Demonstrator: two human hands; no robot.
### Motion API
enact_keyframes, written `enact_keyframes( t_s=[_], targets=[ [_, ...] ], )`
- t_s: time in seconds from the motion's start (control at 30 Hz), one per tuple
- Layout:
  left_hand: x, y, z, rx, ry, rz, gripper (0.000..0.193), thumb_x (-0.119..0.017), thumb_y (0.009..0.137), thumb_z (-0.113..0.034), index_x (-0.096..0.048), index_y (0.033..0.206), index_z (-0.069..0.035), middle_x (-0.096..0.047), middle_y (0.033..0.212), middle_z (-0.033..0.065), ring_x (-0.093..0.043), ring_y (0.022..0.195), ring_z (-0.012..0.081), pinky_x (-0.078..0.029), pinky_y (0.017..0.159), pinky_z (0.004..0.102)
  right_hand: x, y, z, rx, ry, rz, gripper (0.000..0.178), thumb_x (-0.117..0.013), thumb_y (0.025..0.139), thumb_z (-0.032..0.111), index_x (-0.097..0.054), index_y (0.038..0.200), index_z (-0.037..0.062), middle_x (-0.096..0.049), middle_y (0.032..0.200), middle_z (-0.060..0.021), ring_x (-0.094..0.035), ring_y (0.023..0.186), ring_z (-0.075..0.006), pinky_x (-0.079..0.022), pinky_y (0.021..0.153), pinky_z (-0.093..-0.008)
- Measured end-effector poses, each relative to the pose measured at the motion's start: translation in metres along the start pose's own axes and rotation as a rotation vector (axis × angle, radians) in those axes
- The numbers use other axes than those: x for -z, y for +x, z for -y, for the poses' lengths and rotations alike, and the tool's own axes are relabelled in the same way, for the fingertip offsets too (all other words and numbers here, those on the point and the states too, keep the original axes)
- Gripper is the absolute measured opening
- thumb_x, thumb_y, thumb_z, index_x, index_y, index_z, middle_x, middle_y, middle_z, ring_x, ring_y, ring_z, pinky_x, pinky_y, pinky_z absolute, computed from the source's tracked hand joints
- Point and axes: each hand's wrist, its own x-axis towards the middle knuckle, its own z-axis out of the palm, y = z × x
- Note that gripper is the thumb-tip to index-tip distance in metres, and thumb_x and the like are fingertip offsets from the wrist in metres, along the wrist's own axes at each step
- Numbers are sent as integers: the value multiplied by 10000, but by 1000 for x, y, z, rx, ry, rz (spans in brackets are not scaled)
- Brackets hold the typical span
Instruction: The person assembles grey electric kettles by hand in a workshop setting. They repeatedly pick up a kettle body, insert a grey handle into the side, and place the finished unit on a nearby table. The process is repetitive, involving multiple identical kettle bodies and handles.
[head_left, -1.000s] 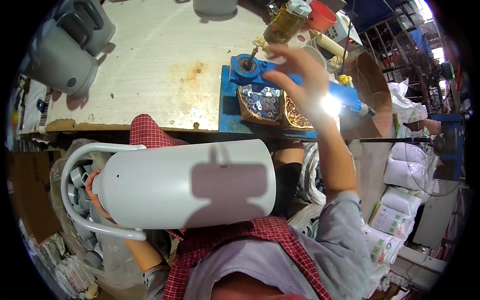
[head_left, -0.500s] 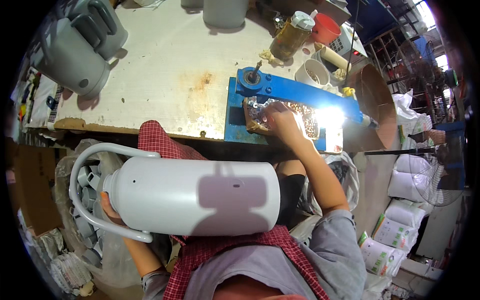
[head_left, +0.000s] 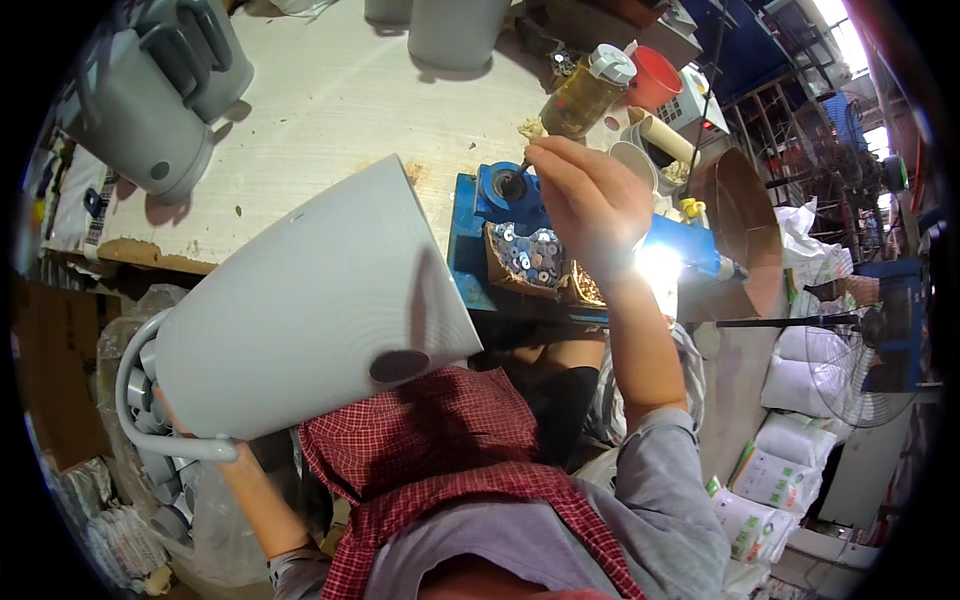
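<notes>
A large pale grey kettle body (head_left: 310, 310) lies tilted across my lap, its wide end raised toward the bench edge. My left hand (head_left: 172, 412) grips it at the narrow end, near the curved grey handle (head_left: 128, 400); the kettle hides most of those fingers. Over the blue bench fixture (head_left: 463, 225), my right hand (head_left: 598, 200) is closed in a pinch at the top of a thin metal pin (head_left: 521, 172). Whatever is between those fingertips is too small to make out. Below that hand sits an open box of metal washers (head_left: 527, 256), beside small copper-coloured pieces (head_left: 585, 286).
Grey kettles with handles (head_left: 140, 115) stand at the bench's far left, and another grey vessel (head_left: 455, 35) at the back. A jar with a pale lid (head_left: 585, 95) and a red cup (head_left: 655, 78) are behind the fixture. A bright lamp (head_left: 658, 262) shines beside my right wrist.
My right hand has lifted from the washer box to the fixture's pin. The kettle has turned from level to tilted, its wide end swinging up toward the bench, my left hand still holding it.
</notes>
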Motion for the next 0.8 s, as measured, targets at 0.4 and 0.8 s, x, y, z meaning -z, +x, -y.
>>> enact_keyframes(
  t_s=[0.4, 0.8],
  targets=[
    [-143, -8, 5, 152, -123, 80, 500, -462, 951, -461, -538, 1254, -70, -545, 1261, 97, -495, 1187, 240, -403, 1020, 435, 53, -43, 59, -1018, 774, -14, 312, -619, 852, 44, -585, 1153, -32, -652, 1020, -109, -622, 942, -176, -487, 842, -284],
    [-248, -84, 120, -189, -18, 842, 522, -582, 901, -483, -563, 672, -14, -516, 622, -20, -425, 588, 59, -324, 524, 215, 94, -157, 12, -1217, 763, -695, 266, -509, 987, 250, -488, 1138, 31, -604, 1100, -68, -563, 1021, -155, -426, 898, -313]
  ],
)
